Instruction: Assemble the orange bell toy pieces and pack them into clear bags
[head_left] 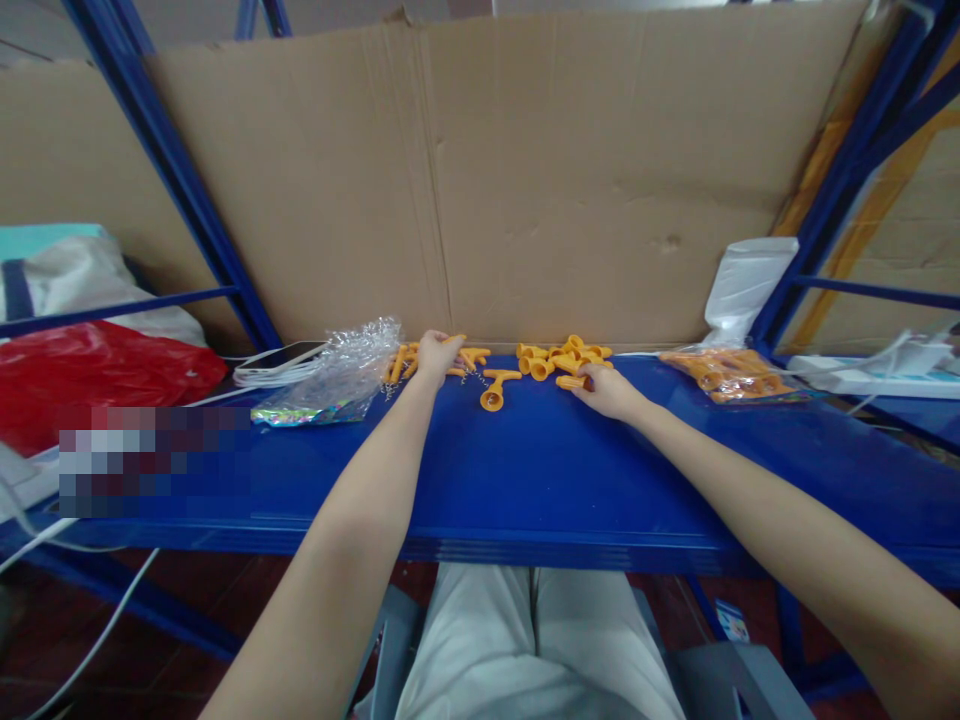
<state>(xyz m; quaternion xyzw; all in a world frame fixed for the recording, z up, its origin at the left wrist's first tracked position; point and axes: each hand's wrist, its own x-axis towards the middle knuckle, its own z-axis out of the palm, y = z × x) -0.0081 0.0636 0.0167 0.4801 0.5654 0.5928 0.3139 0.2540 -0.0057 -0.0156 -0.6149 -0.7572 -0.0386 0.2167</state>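
Note:
My left hand [436, 358] is closed on an orange corkscrew handle [454, 340] at the far side of the blue shelf. Beneath and around it lie several orange corkscrew handles [405, 362], some with metal spirals showing. To the right, my right hand [606, 390] grips an orange cone-shaped sleeve [572, 382] low over the shelf. Right behind that hand sits a pile of similar orange sleeves [540, 368]. Between my hands lies an orange corkscrew [492, 396], with a handle bar at the back and its round open end toward me.
A crumpled clear plastic bag [337, 380] and white cables [274, 372] lie left on the blue shelf [570, 490]. A clear bag of orange parts [739, 378] rests at right, near a white power strip [855, 375]. A cardboard sheet [540, 180] stands behind. Blue posts [180, 180] frame the sides.

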